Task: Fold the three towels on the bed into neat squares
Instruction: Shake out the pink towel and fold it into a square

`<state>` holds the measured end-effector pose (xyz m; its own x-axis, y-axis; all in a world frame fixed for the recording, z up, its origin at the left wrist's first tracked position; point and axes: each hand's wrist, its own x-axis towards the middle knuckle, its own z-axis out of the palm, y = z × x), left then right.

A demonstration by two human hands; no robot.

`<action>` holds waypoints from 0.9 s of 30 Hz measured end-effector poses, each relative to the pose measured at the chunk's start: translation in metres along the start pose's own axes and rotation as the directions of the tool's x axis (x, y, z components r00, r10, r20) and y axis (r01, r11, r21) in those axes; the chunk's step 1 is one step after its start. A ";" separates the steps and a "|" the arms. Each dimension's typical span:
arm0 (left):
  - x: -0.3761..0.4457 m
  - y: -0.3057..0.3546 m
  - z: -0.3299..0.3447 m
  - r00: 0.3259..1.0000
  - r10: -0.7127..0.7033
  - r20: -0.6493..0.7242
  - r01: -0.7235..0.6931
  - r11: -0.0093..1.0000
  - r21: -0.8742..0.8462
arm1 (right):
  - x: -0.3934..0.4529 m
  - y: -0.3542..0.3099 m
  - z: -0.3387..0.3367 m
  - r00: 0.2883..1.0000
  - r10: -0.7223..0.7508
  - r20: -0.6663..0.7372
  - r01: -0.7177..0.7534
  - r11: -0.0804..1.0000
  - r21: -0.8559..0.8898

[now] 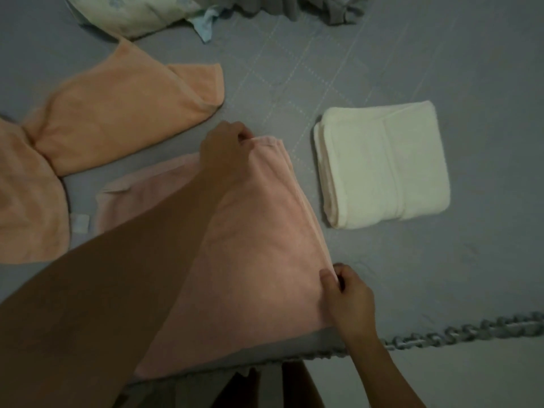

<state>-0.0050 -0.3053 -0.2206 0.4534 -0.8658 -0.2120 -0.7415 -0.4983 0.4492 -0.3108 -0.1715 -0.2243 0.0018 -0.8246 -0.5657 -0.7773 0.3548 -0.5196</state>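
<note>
Pinching the pink towel point(259, 245) on the bed point(441, 69), our left hand point(226, 145) grips its far corner and our right hand point(347, 295) its near corner. It looks soft and floppy, best held by its corners.

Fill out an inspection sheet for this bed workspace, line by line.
Surface: grey bedspread with a stitched grid, its fringed edge nearest the person.
Job's things: white towel folded into a neat block; pink towel mid-fold; orange towel loose and unfolded.
Clutter: pale pillow and bunched grey fabric at the far edge.
Grippers: left hand pinches the pink towel's far corner; right hand pinches its near corner.
Cables: nothing seen.
Surroundings: dim light; little else visible.
</note>
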 end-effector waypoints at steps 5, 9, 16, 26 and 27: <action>-0.005 0.010 0.003 0.994 0.084 0.069 -0.095 0.982 0.163 | -0.021 0.018 -0.013 0.991 0.061 0.118 -0.062 0.998 0.001; 0.002 0.020 0.002 0.981 0.186 0.054 -0.191 0.974 0.118 | -0.038 0.045 -0.023 0.996 0.038 0.083 -0.033 0.998 -0.059; -0.008 0.023 0.018 0.991 0.039 0.131 -0.052 0.993 0.102 | -0.036 0.052 -0.022 0.995 0.099 -0.002 -0.099 0.994 -0.041; -0.161 -0.047 0.033 0.938 0.219 0.269 -0.298 0.905 0.304 | -0.046 -0.033 0.004 0.896 -0.443 0.041 0.433 0.848 -0.304; -0.176 -0.053 0.039 0.933 0.210 0.293 -0.302 0.900 0.316 | -0.043 -0.047 0.015 0.852 -0.506 0.135 0.521 0.792 -0.318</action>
<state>-0.0648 -0.1282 -0.2413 0.1223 -0.9256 -0.3581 -0.9600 -0.2019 0.1940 -0.2646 -0.1464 -0.1850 0.4799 -0.8223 -0.3057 -0.8150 -0.2889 -0.5023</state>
